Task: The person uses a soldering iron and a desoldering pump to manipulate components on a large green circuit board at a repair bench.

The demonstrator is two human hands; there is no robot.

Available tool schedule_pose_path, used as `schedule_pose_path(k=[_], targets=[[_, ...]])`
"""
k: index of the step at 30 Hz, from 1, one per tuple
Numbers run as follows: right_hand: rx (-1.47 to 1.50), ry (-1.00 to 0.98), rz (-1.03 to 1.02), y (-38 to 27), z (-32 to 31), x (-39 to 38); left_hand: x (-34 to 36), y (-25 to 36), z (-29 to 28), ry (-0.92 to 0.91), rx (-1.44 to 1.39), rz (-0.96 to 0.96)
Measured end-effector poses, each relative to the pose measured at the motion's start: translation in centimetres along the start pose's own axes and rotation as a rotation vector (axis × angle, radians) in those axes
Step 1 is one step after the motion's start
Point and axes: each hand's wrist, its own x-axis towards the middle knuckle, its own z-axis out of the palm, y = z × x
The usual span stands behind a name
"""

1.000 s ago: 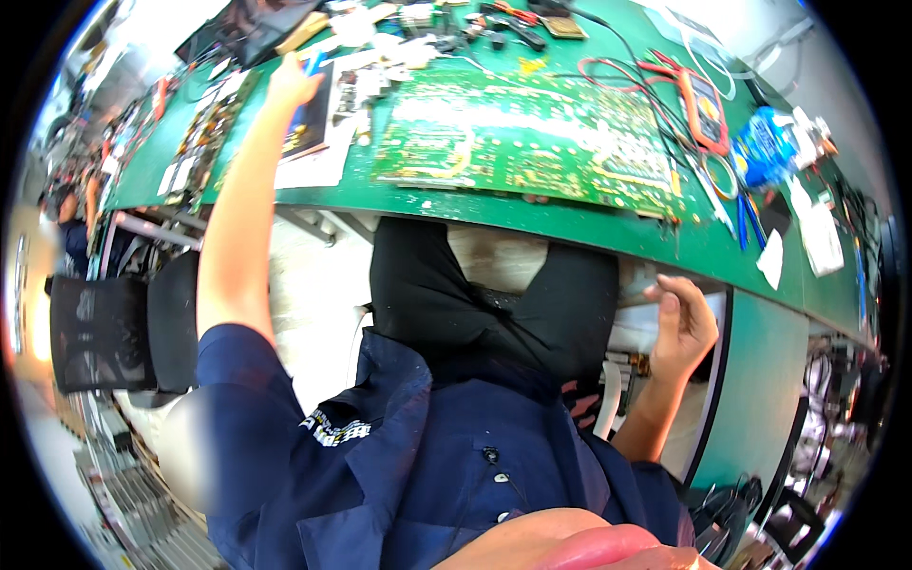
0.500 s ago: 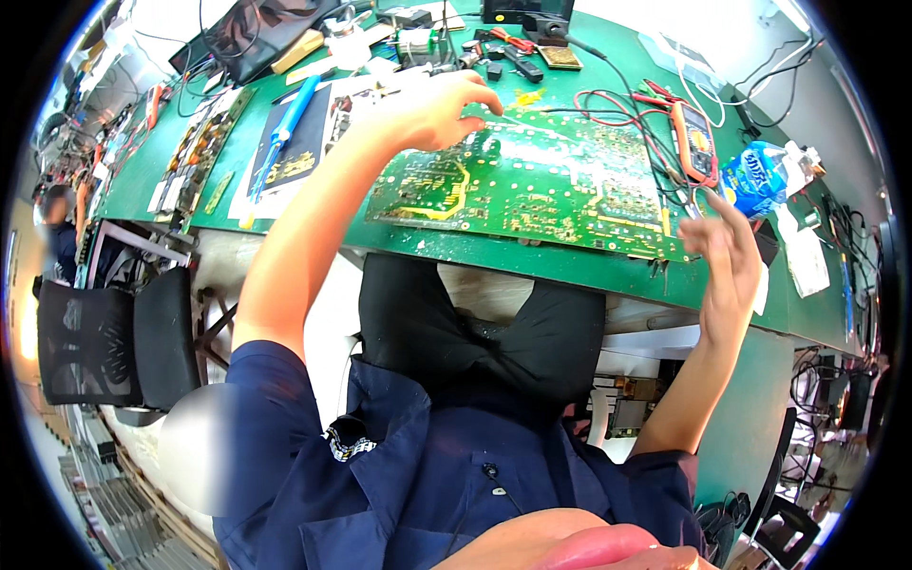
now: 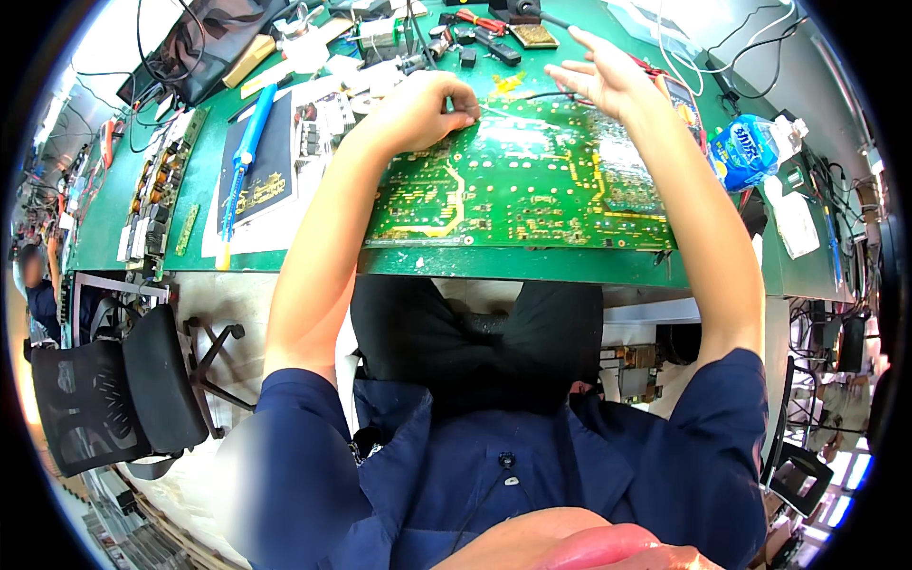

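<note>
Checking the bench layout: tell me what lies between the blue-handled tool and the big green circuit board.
In the head view, between the blue-handled tool and the green circuit board lie a dark board on white paper and the person's left forearm.

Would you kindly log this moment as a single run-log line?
left hand: fingertips on far edge of green circuit board | right hand: open, raised above board | board: flat on green bench

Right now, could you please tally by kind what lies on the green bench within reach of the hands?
Large green circuit board: 1
Blue-handled tool: 1
Blue crumpled packet: 1
Hands, left hand and right hand: 2
Total: 5
</note>
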Motion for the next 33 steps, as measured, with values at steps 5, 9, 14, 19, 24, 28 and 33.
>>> schedule_pose_path(k=[5, 9, 14, 19, 24, 28, 33], targets=[[-0.015, 0.129, 0.048, 0.6, 0.0, 3.6, -0.6, 0.3, 0.3, 0.147, 0.093, 0.130], [0.064, 0.007, 0.085, -0.6, -2.9, 8.9, -0.1, 0.3, 1.3, 0.203, 0.097, 0.289], [-0.155, -0.006, -0.237, -1.5, -1.5, 10.5, 0.3, 0.1, 1.7, 0.098, 0.078, 0.284], [-0.330, 0.089, -0.343, -2.1, 0.2, 10.9, 0.1, -0.2, 1.6, 0.166, 0.093, 0.253], [-0.469, 0.201, -0.614, -4.8, -3.7, 6.3, 0.2, 1.1, 1.0, 0.090, 0.093, 0.191], [-0.174, 0.075, -0.692, -7.0, -9.8, 0.0, 0.2, 1.2, 1.0, 0.127, 0.103, 0.256], [-0.194, 0.055, -0.687, -5.9, -11.4, -11.1, 1.1, 3.0, 0.6, 0.089, 0.004, 0.192]])
